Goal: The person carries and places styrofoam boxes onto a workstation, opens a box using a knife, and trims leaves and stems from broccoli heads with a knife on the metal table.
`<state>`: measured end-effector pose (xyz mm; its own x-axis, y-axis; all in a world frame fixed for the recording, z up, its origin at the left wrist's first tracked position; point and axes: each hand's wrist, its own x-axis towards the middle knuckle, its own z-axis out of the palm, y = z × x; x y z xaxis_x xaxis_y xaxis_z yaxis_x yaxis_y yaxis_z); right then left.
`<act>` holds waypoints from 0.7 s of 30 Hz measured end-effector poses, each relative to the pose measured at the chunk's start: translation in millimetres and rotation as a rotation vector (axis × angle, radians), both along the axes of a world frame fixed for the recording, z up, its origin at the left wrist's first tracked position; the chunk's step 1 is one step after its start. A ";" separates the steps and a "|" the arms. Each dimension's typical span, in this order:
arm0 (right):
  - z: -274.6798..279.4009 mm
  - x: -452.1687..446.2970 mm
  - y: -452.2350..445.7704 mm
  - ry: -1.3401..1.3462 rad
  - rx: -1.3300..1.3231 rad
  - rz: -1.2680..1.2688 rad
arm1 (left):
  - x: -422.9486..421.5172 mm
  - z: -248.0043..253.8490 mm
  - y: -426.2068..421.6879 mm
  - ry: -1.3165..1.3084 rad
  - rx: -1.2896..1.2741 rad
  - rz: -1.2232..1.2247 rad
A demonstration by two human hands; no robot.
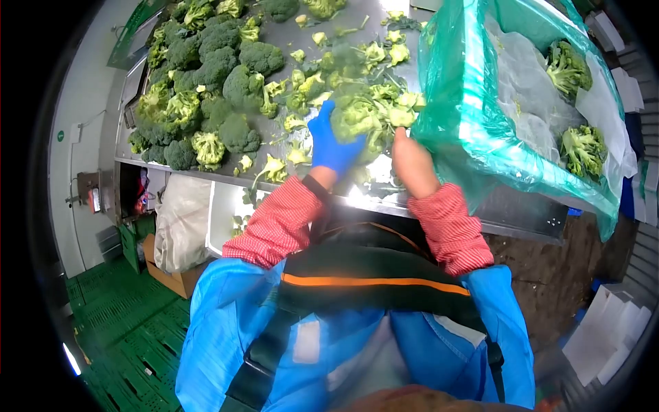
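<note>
My left hand [333, 141], in a blue glove, is closed around the left side of a broccoli head [364, 117] above the metal table [274, 144]. At the right side of that broccoli is my bare right hand [413, 163], its fingertips partly hidden by florets and stem; whether it grips something there cannot be made out. Cut stem pieces [312, 86] lie scattered beyond and around my hands. To the left, many broccoli heads [220, 58] are heaped on the table.
A crate lined with green plastic [467, 130] stands right of my right hand, with broccoli heads [583, 151] inside. Below the table's front edge are a white bin [223, 206] and a pale sack [182, 220]. Green grating [137, 329] covers the floor at left.
</note>
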<state>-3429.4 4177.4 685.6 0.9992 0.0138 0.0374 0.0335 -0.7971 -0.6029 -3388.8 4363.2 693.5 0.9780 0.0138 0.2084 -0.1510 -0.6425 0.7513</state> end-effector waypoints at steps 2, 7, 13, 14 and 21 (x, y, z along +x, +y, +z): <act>16.8 -14.1 -4.6 0.056 0.110 -0.001 | 7.1 -13.3 26.5 0.111 -0.270 -0.039; 76.3 -16.8 -0.6 0.201 0.634 -0.053 | 2.5 67.4 41.8 0.429 -0.507 -0.257; 68.7 2.5 13.7 0.355 1.126 -0.125 | -13.0 64.7 39.0 0.367 -0.728 -0.406; 62.1 2.0 19.0 0.340 1.157 -0.140 | -21.1 52.0 35.4 0.378 -0.722 -0.335; 46.6 -8.9 17.4 0.104 0.761 0.010 | -14.3 72.7 38.1 0.433 -0.685 -0.230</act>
